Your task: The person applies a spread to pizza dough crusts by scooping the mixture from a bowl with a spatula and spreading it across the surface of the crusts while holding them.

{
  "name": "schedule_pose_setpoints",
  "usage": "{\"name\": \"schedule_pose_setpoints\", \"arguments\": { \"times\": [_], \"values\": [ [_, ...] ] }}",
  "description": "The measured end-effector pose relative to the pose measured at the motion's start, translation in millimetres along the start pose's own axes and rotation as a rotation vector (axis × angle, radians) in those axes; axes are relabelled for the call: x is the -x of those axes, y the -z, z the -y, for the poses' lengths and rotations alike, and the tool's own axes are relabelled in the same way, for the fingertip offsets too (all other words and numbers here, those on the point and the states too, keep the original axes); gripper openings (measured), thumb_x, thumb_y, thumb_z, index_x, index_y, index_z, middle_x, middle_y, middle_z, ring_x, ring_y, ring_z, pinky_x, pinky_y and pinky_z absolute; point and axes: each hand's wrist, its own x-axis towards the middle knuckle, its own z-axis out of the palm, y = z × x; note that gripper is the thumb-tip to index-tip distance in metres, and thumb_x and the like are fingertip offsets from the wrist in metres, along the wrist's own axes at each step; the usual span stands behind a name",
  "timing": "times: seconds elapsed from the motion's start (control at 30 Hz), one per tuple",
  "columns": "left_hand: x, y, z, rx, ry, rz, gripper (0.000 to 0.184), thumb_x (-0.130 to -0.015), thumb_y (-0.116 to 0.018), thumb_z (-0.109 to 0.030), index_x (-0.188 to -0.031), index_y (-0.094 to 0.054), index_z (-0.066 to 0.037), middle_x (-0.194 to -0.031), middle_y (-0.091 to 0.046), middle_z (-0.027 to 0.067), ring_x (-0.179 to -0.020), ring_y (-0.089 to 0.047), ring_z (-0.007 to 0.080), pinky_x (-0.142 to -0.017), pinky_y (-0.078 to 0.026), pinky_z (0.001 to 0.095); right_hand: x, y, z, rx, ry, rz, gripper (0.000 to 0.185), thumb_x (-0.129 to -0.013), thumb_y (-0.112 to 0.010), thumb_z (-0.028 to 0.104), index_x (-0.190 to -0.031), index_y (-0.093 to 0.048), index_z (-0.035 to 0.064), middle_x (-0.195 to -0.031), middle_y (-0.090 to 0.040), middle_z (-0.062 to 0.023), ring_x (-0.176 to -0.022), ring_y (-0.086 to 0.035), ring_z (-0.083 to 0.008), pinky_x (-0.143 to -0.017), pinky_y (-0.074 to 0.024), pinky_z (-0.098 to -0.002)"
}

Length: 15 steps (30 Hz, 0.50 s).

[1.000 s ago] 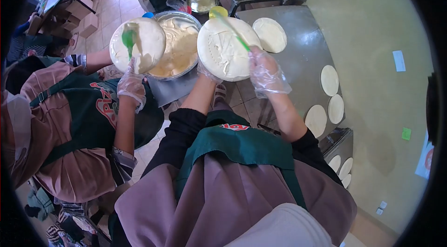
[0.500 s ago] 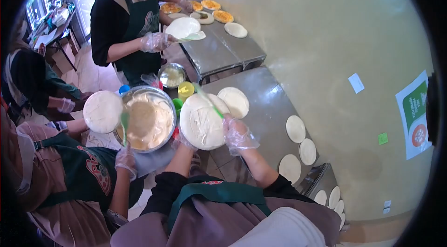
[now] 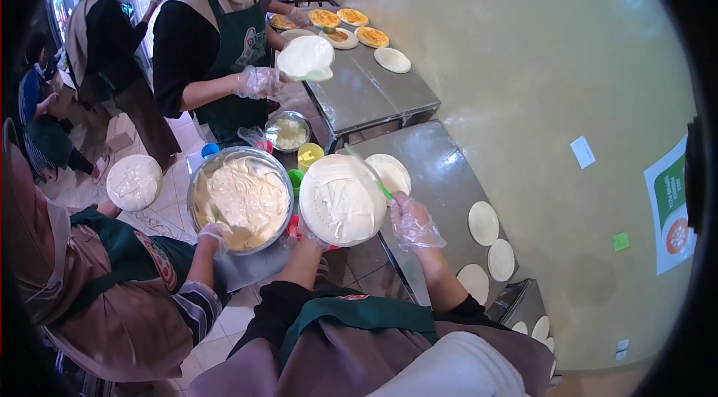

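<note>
A round dough disc [image 3: 342, 201] with cream spread over its top rests on my left hand [image 3: 310, 234], which is gloved in clear plastic and mostly hidden under it. My right hand [image 3: 416, 223], also gloved, is closed round the handle of a green spatula [image 3: 379, 184]; the spatula slants over the disc's right side. Left of the disc stands a large metal bowl of cream [image 3: 287, 186]. A co-worker's gloved hand [image 3: 215, 238] is at the bowl's lower rim, and that person's other arm holds up another coated disc [image 3: 134, 182].
Another dough disc [image 3: 390, 175] lies on the metal table [image 3: 434, 172] behind my disc, with several more to the right. Yellow [image 3: 310, 155] and green [image 3: 296, 181] cups stand beside the bowl. Across, a co-worker [image 3: 213, 45] holds a disc near a second table [image 3: 366, 90] bearing topped discs.
The view has tilted up, showing more of the room. The neighbouring co-worker's spatula has gone from their disc down into the bowl. My hands still hold the disc and the green spatula.
</note>
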Motion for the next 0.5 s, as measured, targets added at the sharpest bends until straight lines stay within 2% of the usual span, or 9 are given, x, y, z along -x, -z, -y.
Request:
{"name": "schedule_pose_setpoints", "arguments": {
  "times": [0.07, 0.2, 0.27, 0.43, 0.5],
  "values": [
    [-1.5, 1.9, 1.0, 0.007, -0.001, 0.013, 0.059, -0.094, -0.03, -0.05, -0.138, -0.035, -0.011, -0.138, -0.042, 0.0114, -0.126, -0.04, 0.031, -0.105, -0.034, 0.0499, 1.9, -11.1, 2.1, -0.045, 0.12, -0.005, 0.018, -0.09, -0.047, 0.016, -0.1, -0.057, 0.0059, -0.075, -0.059, -0.0218, -0.07, -0.06, -0.0388, -0.063, -0.0455, -0.0459],
    [-3.4, 11.0, -0.1, 0.018, 0.004, 0.04, 0.06, -0.093, -0.03, -0.05, -0.138, -0.035, -0.011, -0.138, -0.042, 0.0116, -0.126, -0.04, 0.0313, -0.105, -0.034, 0.0503, 6.6, -23.5, 31.3, -0.04, 0.171, 0.061, 0.017, -0.089, -0.048, 0.015, -0.1, -0.057, 0.0052, -0.076, -0.059, -0.0218, -0.07, -0.059, -0.0389, -0.063, -0.0456, -0.0458],
    [-2.3, 13.1, 2.0, 0.024, 0.009, 0.036, 0.06, -0.093, -0.03, -0.051, -0.138, -0.035, -0.011, -0.138, -0.042, 0.0117, -0.126, -0.04, 0.0314, -0.104, -0.034, 0.0504, 10.5, -28.4, 39.4, -0.106, 0.237, 0.185, 0.017, -0.089, -0.048, 0.016, -0.098, -0.058, 0.0047, -0.076, -0.06, -0.0211, -0.07, -0.059, -0.0379, -0.064, -0.0458, -0.0449],
    [-1.8, 7.6, -5.2, 0.035, -0.028, -0.021, 0.06, -0.093, -0.03, -0.05, -0.138, -0.035, -0.011, -0.137, -0.043, 0.0119, -0.125, -0.041, 0.0315, -0.104, -0.034, 0.0504, 11.3, -27.1, 43.8, -0.225, 0.277, 0.162, 0.018, -0.088, -0.05, 0.013, -0.1, -0.059, 0.0047, -0.075, -0.06, -0.0199, -0.068, -0.059, -0.0356, -0.064, -0.0462, -0.042],
    [-4.3, 3.0, -11.0, 0.044, -0.045, -0.043, 0.06, -0.093, -0.03, -0.05, -0.138, -0.035, -0.011, -0.137, -0.043, 0.012, -0.125, -0.041, 0.0316, -0.104, -0.035, 0.0504, 6.5, -15.0, 47.6, -0.201, 0.185, 0.147, 0.019, -0.089, -0.05, 0.013, -0.102, -0.059, 0.0041, -0.074, -0.06, -0.0196, -0.068, -0.06, -0.0355, -0.063, -0.0461, -0.0414]
  ]
}}
